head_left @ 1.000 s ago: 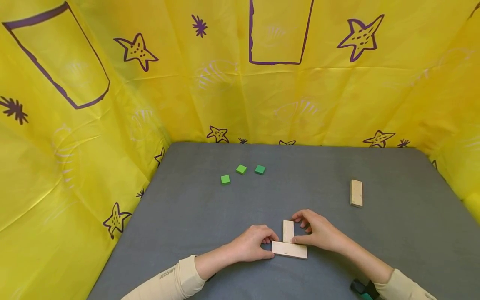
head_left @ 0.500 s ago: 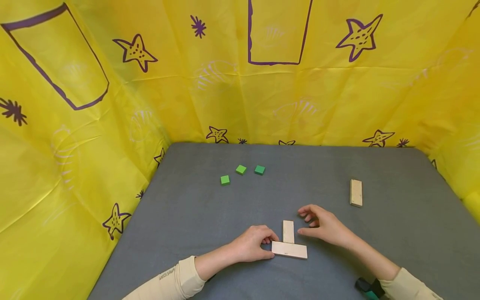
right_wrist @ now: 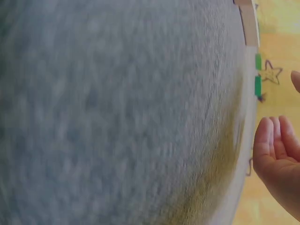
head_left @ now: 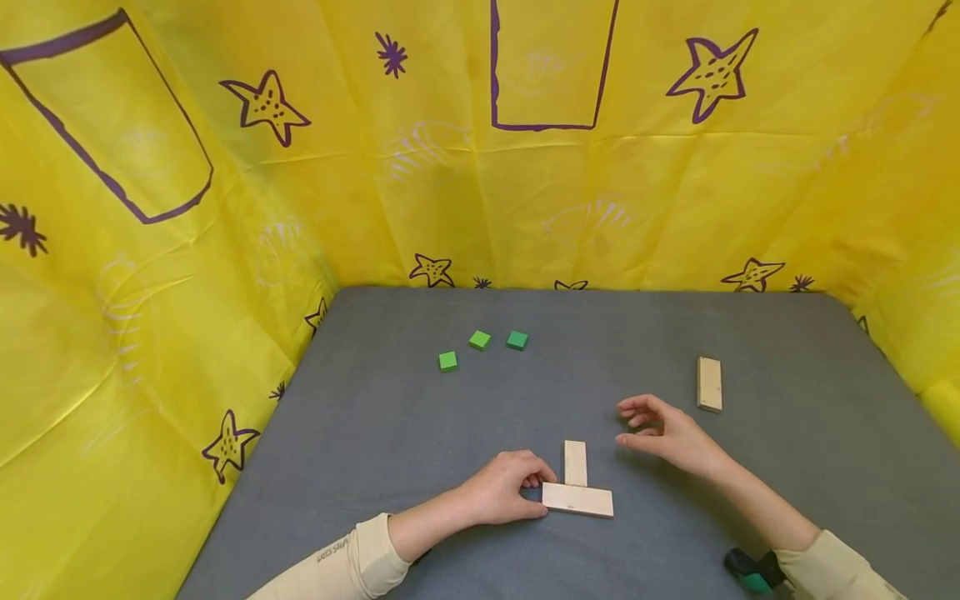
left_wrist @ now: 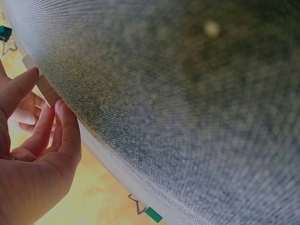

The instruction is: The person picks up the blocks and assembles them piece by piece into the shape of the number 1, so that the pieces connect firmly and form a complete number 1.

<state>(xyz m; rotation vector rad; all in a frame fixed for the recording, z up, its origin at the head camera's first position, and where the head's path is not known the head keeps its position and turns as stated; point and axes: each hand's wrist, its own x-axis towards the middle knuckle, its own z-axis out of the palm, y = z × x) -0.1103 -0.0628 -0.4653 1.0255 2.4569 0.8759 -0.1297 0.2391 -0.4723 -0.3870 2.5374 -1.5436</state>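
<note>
On the grey table two pale wooden blocks make an upside-down T. The near block [head_left: 578, 500] lies crosswise, and the second block [head_left: 575, 463] points away from the middle of its far side. My left hand [head_left: 501, 489] pinches the crosswise block's left end, thumb at the near corner and fingers at the far one; the left wrist view shows the same block [left_wrist: 47, 91] at the fingertips. To the right of the T, my right hand [head_left: 670, 433] hovers with loosely bent fingers and nothing in them. Thumb and fingers stand well apart in the right wrist view.
Another wooden block [head_left: 708, 384] lies lengthwise at the right, beyond my right hand. Toward the back left are two light green squares [head_left: 447, 361] and a darker green square [head_left: 517, 340]. Yellow cloth [head_left: 480, 200] with drawn starfish rises behind the table [head_left: 360, 433] and at its sides.
My right hand has let go of the second block and moved right and away from me, toward the lone wooden block. The left hand and the T have stayed put.
</note>
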